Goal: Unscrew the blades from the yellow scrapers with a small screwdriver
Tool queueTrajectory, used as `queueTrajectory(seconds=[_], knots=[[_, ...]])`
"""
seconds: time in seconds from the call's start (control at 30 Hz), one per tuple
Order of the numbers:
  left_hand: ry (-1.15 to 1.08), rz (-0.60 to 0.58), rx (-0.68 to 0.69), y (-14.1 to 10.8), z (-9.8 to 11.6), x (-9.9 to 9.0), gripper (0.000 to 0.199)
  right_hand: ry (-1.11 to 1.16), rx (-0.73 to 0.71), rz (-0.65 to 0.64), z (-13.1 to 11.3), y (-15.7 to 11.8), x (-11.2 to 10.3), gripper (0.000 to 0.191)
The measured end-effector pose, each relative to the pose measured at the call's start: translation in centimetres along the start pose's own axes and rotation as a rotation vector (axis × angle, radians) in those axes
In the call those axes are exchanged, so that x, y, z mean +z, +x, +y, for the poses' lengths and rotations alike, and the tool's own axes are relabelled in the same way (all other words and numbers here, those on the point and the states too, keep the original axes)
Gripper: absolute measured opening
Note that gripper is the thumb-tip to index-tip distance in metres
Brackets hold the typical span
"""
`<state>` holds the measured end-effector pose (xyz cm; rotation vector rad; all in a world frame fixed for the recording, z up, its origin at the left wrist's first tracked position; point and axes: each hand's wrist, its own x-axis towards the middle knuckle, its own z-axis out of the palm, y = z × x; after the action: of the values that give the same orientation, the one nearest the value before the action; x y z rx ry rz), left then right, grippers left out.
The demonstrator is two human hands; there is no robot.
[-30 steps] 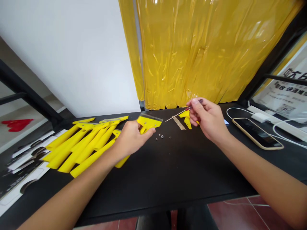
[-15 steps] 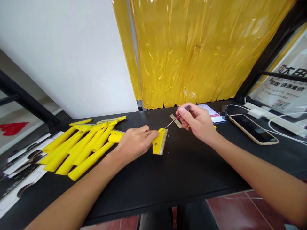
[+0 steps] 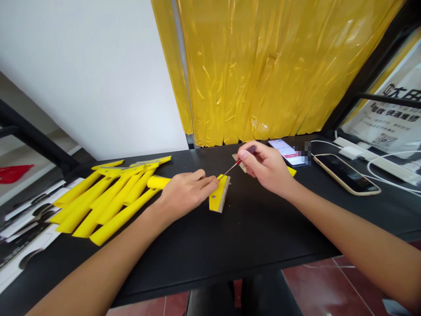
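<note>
My left hand (image 3: 189, 192) is wrapped over a yellow scraper (image 3: 216, 199), whose handle shows left of the hand and whose wide head with a pale edge strip sticks out to the right. A screw is visible in the head. My right hand (image 3: 263, 166) pinches a screwdriver (image 3: 232, 168) with a dark red handle. Its tip reaches the upper part of the scraper head, beside my left fingertips, which hide the exact contact. Behind my right hand lies a flat pale strip (image 3: 239, 162), and a yellow piece (image 3: 291, 171) shows past the wrist.
A pile of yellow scrapers (image 3: 115, 193) lies left, beside white boxes (image 3: 33, 259). At the right are a lit phone (image 3: 287, 151), a dark phone (image 3: 347, 173), white cables and a power strip (image 3: 391, 166). Yellow plastic sheeting (image 3: 269, 70) hangs behind the black table (image 3: 230, 250).
My right hand and the screwdriver have shifted slightly left, the tip still at the scraper head. My left hand keeps its hold. The view has shifted a little.
</note>
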<state>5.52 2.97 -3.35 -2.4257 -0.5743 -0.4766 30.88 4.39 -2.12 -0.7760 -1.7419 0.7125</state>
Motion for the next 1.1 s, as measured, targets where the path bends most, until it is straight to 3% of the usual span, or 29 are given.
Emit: queueTrajectory(seconds=[0.17,0.57,0.77,0.93,1.1], knots=[[0.04,-0.001,0.027,0.0,-0.4,0.0,0.019,-0.116,-0.046,-0.017,0.0,0.0,0.0,0.026],[0.095,0.009,0.122,-0.1,-0.6,0.5,0.019,-0.152,-0.062,-0.082,0.0,0.1,0.2,0.024],[0.081,0.057,0.145,-0.2,-0.6,1.2,0.016,-0.273,-0.251,-0.168,-0.8,-0.1,0.1,0.018],[0.055,0.115,0.081,-0.3,-0.9,1.2,0.014,-0.21,-0.208,0.008,-0.6,-0.2,-0.1,0.019],[0.054,0.1,0.087,-0.3,-0.8,1.3,0.015,-0.258,-0.217,-0.094,-0.3,-0.2,0.1,0.018]])
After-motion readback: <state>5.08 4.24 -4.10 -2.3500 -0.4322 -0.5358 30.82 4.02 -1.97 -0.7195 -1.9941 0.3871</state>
